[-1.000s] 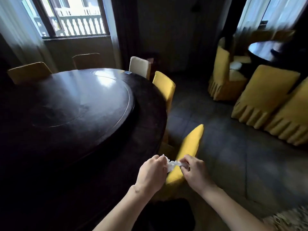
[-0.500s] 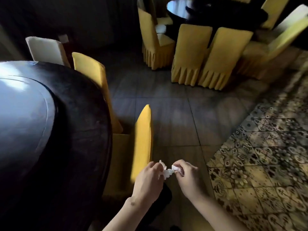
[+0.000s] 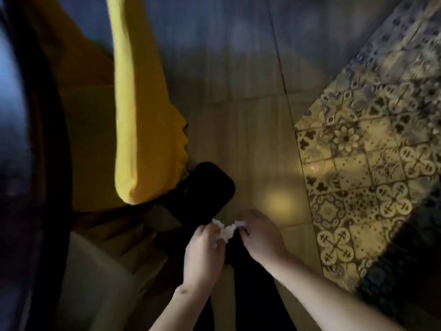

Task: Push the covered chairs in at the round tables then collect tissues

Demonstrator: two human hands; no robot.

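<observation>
You are holding a small crumpled white tissue (image 3: 225, 231) between your two hands, low in the view and just in front of your body. Your left hand (image 3: 205, 254) is curled around the tissue's near-left part, fingers closed on it, and your right hand (image 3: 259, 237) pinches its right end between thumb and fingertips, so the wad is stretched slightly between the two grips. Directly beyond the tissue, your dark shoe (image 3: 207, 189) stands on the pale wood-look floor (image 3: 257, 144), and your dark trouser leg runs down beneath your hands. To the left of and beyond the tissue stands a yellow covered chair (image 3: 136, 111), seen from above, with its narrow backrest running away from you and its skirt touching the shoe's far edge. Farther left of the tissue, past the chair, the dark curved rim of the round counter (image 3: 35, 151) fills the edge of the view; the chair's seat lies right beside it, partly under the rim. Nearer you, to the lower left of the tissue, a pale rounded shape (image 3: 95, 283) shows, too blurred to identify. To the right of the tissue, well apart from it, a band of patterned tiles (image 3: 372, 163) crosses the floor diagonally.
</observation>
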